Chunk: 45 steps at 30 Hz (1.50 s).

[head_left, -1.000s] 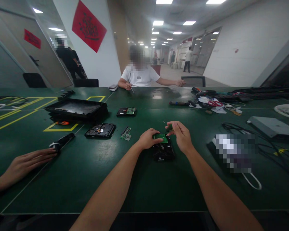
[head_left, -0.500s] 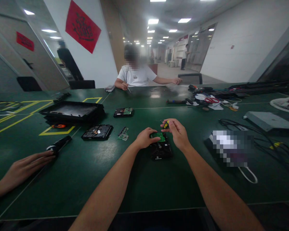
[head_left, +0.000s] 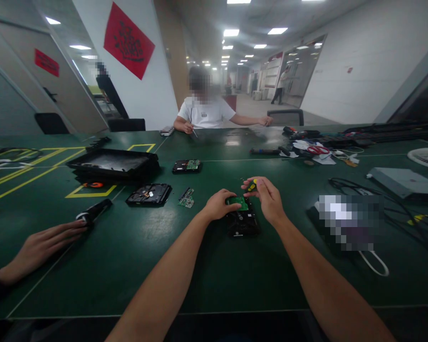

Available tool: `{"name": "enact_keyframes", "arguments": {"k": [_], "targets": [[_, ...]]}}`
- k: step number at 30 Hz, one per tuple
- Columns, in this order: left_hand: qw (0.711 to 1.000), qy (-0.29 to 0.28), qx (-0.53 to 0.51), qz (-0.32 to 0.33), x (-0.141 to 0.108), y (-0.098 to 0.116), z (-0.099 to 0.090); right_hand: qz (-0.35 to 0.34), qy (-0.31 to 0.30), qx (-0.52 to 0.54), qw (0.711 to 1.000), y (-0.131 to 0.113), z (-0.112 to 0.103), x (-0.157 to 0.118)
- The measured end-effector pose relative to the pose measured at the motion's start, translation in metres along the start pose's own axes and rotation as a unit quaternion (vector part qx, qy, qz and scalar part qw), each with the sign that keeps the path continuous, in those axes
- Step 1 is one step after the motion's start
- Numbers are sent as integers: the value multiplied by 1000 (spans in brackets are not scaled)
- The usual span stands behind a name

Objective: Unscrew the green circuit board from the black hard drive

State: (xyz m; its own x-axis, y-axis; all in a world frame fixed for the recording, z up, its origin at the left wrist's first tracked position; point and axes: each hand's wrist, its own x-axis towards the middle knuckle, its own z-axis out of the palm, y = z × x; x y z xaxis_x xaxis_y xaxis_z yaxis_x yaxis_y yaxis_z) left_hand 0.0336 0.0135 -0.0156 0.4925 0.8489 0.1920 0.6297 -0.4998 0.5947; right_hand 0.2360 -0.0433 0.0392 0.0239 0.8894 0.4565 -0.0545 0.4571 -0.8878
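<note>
A black hard drive (head_left: 241, 224) lies flat on the green table, a green circuit board (head_left: 241, 204) at its far end. My left hand (head_left: 218, 205) is closed on the drive's far left side, its thumb resting over the board. In my right hand (head_left: 268, 198) is a small yellow-and-black screwdriver (head_left: 251, 185), pinched between the fingers just above the far right corner of the drive. The screwdriver's tip is hidden. A few tiny pieces, perhaps screws, lie beyond the fingers.
Left of the drive lie a loose circuit board (head_left: 187, 197), an opened drive (head_left: 149, 194), another hard drive (head_left: 186, 166) and a black tray (head_left: 113, 164). Another person's hand (head_left: 43, 247) touches a black tool at left. Cables (head_left: 345, 186) and a grey box (head_left: 403, 183) lie right. Someone sits opposite.
The whole view has shifted slightly, so things appear a little further right. Both hands keep nearly the same hold on the hard drive and screwdriver.
</note>
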Motion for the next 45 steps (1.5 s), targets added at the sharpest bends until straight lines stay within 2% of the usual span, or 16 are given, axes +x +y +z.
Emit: {"name": "enact_keyframes", "arguments": {"k": [3,9,18,34,45], "targets": [[1000,-1,1,-6,0,1,-1,9,5,7,1000,1,-1,1],[1000,-1,-4,-6,-2,5,-3,-18,22,-66,997,-2,-2,2],[1000,-4,3,-8,-1,3,-2,12,22,35,999,1,0,1],[1000,1,3,-11,-1,3,-1,9,12,-19,1000,2,-3,3],[1000,8,11,4,-1,0,1,27,-17,48,998,2,-3,4]]}}
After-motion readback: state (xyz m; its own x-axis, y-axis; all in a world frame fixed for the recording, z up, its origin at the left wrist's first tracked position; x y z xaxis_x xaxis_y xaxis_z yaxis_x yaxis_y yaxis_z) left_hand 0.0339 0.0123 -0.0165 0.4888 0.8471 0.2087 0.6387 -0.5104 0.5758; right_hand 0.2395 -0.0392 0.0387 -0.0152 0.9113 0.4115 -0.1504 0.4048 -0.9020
